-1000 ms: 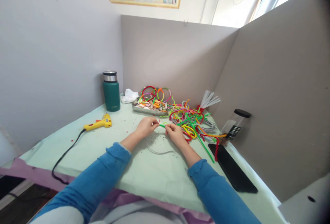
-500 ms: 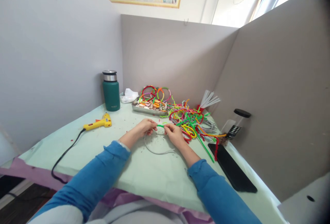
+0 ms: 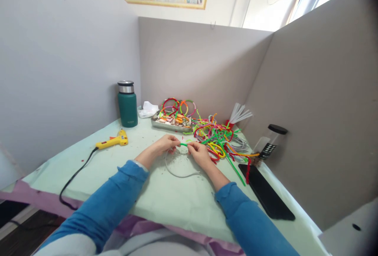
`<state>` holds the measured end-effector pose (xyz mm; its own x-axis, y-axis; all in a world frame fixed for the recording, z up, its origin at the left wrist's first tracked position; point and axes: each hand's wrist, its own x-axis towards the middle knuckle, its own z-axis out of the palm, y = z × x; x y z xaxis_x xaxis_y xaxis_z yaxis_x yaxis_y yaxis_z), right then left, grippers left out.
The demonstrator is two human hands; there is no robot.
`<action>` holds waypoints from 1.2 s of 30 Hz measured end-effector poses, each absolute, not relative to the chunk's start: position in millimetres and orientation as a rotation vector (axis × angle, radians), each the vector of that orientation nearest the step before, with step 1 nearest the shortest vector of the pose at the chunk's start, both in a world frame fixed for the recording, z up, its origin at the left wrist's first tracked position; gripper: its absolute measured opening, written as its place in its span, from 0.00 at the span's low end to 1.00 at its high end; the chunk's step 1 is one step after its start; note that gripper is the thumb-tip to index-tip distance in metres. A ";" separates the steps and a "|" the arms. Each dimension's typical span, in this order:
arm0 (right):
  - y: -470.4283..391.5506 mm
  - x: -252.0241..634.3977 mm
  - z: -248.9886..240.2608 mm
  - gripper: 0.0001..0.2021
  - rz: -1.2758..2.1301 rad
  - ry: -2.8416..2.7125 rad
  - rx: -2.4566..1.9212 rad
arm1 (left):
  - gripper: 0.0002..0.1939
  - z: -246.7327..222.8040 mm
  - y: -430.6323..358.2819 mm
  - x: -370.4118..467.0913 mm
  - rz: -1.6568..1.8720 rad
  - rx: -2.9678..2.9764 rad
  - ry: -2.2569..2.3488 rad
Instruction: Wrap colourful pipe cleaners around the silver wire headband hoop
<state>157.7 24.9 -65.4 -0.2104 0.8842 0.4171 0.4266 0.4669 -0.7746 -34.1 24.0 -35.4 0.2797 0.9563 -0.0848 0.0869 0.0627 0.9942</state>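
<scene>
Above the middle of the table, my left hand (image 3: 169,144) and my right hand (image 3: 198,151) pinch a short green pipe cleaner (image 3: 183,144) between them. A thin grey wire (image 3: 177,175) hangs in an open curve below, running from near my left fingers to a free end under my right hand. Whether the green piece is wound around the wire is too small to tell. To the right of my right hand lies a tangled heap of coloured pipe cleaners (image 3: 218,136).
A metal tray (image 3: 171,127) of shell-like pieces stands behind my hands, colourful rings (image 3: 188,108) at its back. Left are a yellow glue gun (image 3: 112,142) with a cord and a green bottle (image 3: 128,108). Right are a black phone-like slab (image 3: 265,193), a clear jar (image 3: 270,142) and white sticks (image 3: 238,113).
Both hands keep nearly the same place and grip. My left hand and forearm have shifted very slightly; the grey wire's free end has moved a little.
</scene>
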 end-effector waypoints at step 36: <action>27.6 155.1 -64.1 0.09 0.632 -1.760 -1.214 | 0.08 -43.2 30.6 -27.4 1.047 2.233 1.554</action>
